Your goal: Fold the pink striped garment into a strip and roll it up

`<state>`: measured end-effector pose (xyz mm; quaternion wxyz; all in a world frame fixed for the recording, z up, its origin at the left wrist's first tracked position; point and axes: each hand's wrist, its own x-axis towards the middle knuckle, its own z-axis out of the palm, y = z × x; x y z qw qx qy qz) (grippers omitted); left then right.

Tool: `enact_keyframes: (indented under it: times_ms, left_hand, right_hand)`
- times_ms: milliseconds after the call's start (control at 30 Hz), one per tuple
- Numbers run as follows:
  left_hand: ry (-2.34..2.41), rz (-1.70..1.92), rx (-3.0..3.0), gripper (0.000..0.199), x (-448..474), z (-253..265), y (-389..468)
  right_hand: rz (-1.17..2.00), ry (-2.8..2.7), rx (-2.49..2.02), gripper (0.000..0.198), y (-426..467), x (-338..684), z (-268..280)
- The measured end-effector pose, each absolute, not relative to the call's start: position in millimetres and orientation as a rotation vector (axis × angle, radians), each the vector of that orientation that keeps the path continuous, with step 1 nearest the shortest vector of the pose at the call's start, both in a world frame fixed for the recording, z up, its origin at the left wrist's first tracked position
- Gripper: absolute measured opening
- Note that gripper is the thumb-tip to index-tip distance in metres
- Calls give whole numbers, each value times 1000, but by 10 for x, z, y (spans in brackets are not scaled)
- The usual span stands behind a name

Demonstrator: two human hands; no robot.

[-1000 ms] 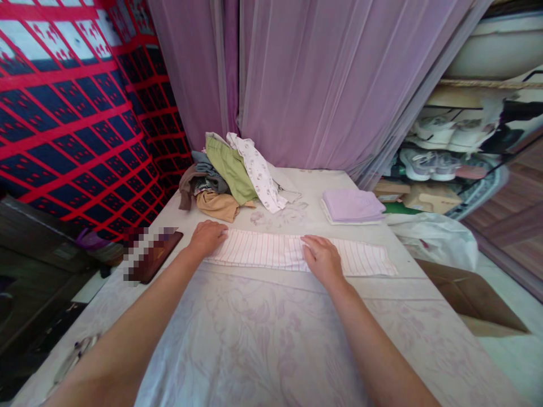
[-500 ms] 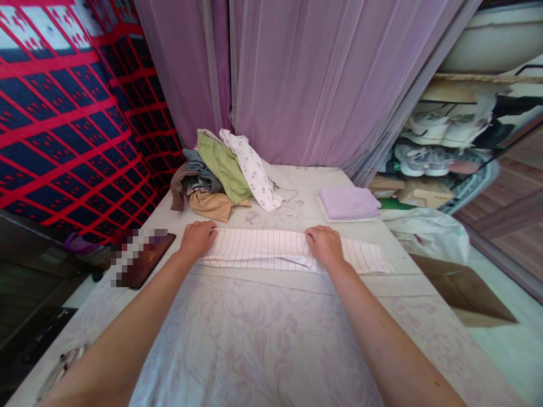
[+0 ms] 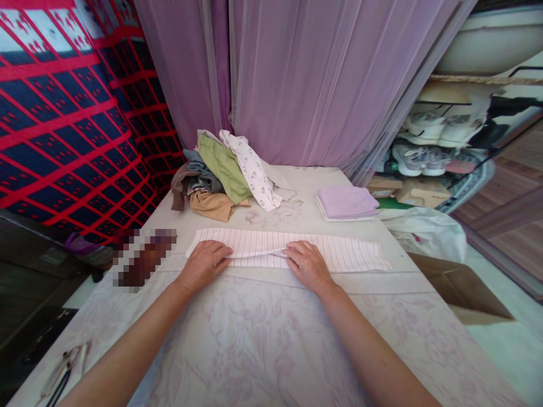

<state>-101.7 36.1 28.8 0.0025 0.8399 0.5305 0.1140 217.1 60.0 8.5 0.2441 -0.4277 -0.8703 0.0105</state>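
Left hand and right hand rest with fingers bent on the near edge of one striped cloth, spread lengthwise across the worktop; from my remote feed I cannot tell whether they pinch it. A raised fold runs between them. On the floor at right, I count one open cardboard box, contents unclear to me, and one white plastic bag just beyond. Farther back on the worktop, one folded lilac cloth lies on white fabric, across from a heap of clothes, at least four pieces. The rack beyond holds two grey shoes and two white shoes.
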Motion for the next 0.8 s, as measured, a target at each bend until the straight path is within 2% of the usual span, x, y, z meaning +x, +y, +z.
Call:
enact_keyframes:
  times_ms: [333,567,800]
  left_hand:
    - [1931,402,2236,16,-933,276,612]
    - [1720,479,2402,25,-947,237,584]
    - [1780,305,2657,27,-839,276,569]
  right_hand:
    - [116,-2370,-1437,14,863,2042,86]
    - [79,-2393,-1391,13,908,2020,93]
    - [22,-2500,-1356,11,924,1979,134]
